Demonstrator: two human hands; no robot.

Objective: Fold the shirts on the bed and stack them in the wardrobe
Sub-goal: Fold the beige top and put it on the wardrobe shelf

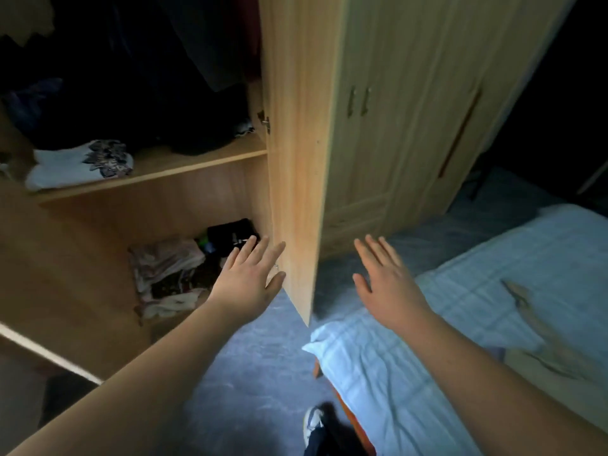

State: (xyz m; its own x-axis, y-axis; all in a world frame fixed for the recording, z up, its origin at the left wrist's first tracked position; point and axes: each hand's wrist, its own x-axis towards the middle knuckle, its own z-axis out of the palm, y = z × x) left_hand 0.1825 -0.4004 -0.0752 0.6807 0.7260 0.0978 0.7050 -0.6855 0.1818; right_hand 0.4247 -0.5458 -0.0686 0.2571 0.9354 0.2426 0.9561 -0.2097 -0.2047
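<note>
The wooden wardrobe stands open, its door (296,159) swung out edge-on toward me. My left hand (246,278) reaches out with straight fingers, fingertips by the inner face of that door near its lower end. My right hand (385,278) is stretched flat on the door's other side, holding nothing. A folded white shirt with a dark print (82,164) lies on the wardrobe shelf (197,162). The bed (477,291) with a pale blue checked cover is at the right; no shirt is visible on it.
A pile of folded clothes (167,274) and a black item (233,232) sit on the wardrobe floor. Dark garments hang above the shelf. Closed wardrobe doors (394,110) stand behind the bed. Grey floor (246,373) lies below, my shoe (312,419) on it.
</note>
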